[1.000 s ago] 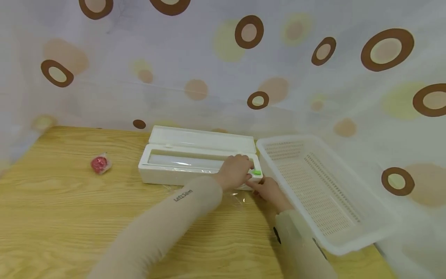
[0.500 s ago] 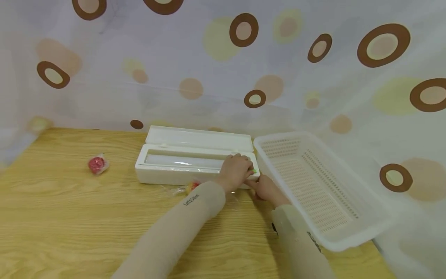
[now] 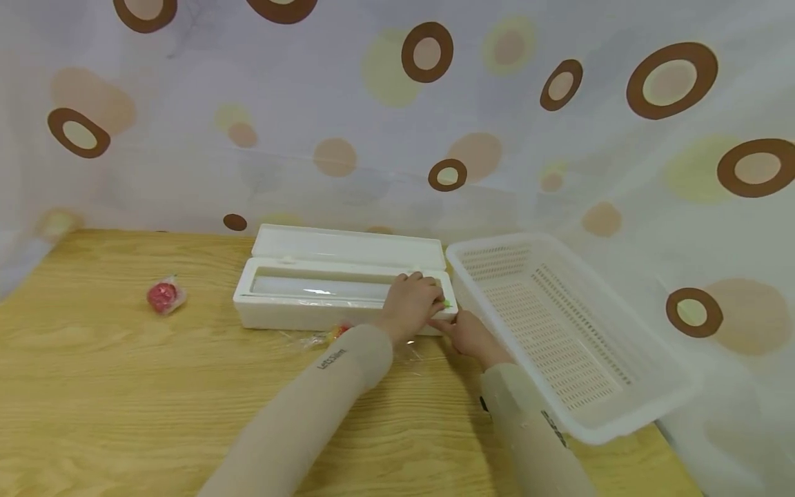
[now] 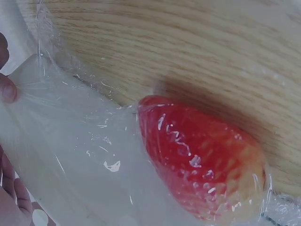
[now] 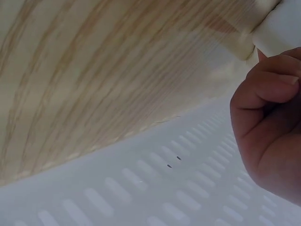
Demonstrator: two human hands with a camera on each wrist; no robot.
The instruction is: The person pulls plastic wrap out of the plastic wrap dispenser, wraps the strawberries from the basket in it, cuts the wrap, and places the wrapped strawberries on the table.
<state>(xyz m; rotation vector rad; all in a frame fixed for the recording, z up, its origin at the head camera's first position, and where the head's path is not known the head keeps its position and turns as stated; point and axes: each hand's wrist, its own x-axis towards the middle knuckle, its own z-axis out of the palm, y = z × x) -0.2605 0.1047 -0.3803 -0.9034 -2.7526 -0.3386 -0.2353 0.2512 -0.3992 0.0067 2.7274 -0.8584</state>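
Note:
A white cling film dispenser point(image 3: 292, 315) stands with its lid point(image 3: 348, 246) raised and a roll point(image 3: 323, 287) inside. My left hand point(image 3: 410, 304) grips its right end, fingers curled over the top beside a small green cutter slider point(image 3: 447, 304). Low at the front right corner, my right hand point(image 3: 472, 338) holds the dispenser, with a fingertip against the front face; the right wrist view shows its other fingers curled. Clear film point(image 4: 108, 141) drapes down the front. Over a red and yellow fruit point(image 4: 202, 160), mostly hidden by my left sleeve in the head view, film lies wrinkled.
A red item wrapped in film point(image 3: 165, 297) lies to the left on the wooden table point(image 3: 124, 386). Close on the right of the dispenser stands a white perforated plastic basket point(image 3: 553, 407). A patterned curtain point(image 3: 373, 103) hangs behind the table.
My left forearm has shifted slightly right, and the red and yellow fruit has come into sight beside the sleeve. Both hands keep their places on the dispenser. The whole head view has shifted a little.

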